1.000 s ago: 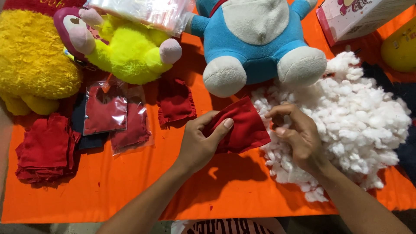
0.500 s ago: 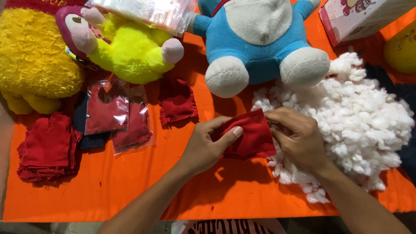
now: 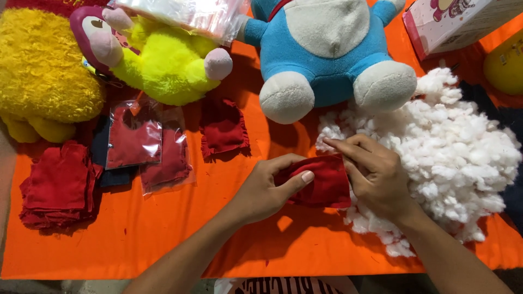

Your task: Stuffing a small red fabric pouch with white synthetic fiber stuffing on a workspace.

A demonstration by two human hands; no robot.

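Note:
My left hand (image 3: 267, 188) grips a small red cloth pouch (image 3: 326, 182) from its left side, thumb lying across the top. My right hand (image 3: 376, 177) is at the pouch's right end, fingers curled against its opening, resting on the edge of a big pile of white stuffing (image 3: 463, 152). Whether any stuffing is pinched in the right fingers is hidden. Both hands hover over an orange table cover (image 3: 163, 239).
A blue and white plush toy (image 3: 327, 49) sits behind the hands. A yellow-green plush (image 3: 163, 62) and a shaggy yellow plush (image 3: 38, 76) lie at the left. Red cloth pieces (image 3: 223, 128), bagged ones (image 3: 133, 139) and a stack (image 3: 57, 185) lie left. A pink box (image 3: 457, 22) stands far right.
My right hand has moved from the stuffing pile onto the pouch's right end and pressed in against it. My left hand keeps its hold on the pouch.

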